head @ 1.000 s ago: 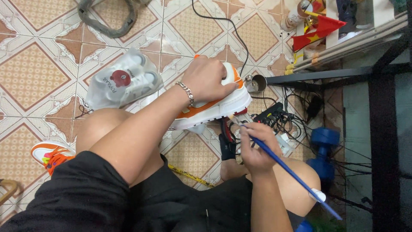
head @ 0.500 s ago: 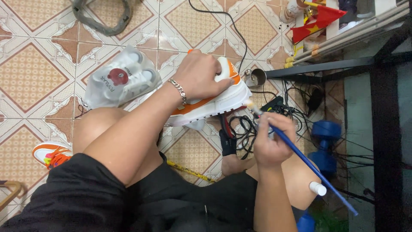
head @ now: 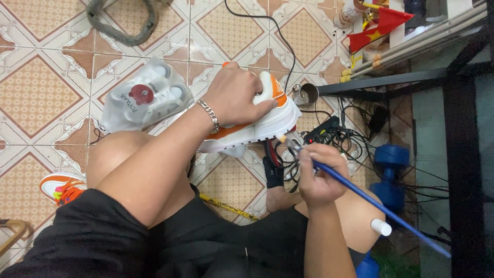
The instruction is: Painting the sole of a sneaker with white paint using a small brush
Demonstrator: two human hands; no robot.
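My left hand (head: 236, 97) grips a white and orange sneaker (head: 267, 116) from above, holding it on its side over my knee. A chain bracelet sits on that wrist. My right hand (head: 320, 174) holds a long blue paintbrush (head: 360, 193) like a pen. The brush tip (head: 283, 139) touches the white sole edge near the heel of the sneaker.
A plastic bag with a white item (head: 146, 98) lies on the tiled floor to the left. A second orange sneaker (head: 62, 186) rests by my left leg. A tangle of cables and a power strip (head: 329, 134), a blue dumbbell (head: 391, 175), a small metal cup (head: 306, 93) and a black frame (head: 463, 154) crowd the right.
My right hand has moved the brush tip up against the sneaker's sole edge. My left hand keeps its hold on the shoe.
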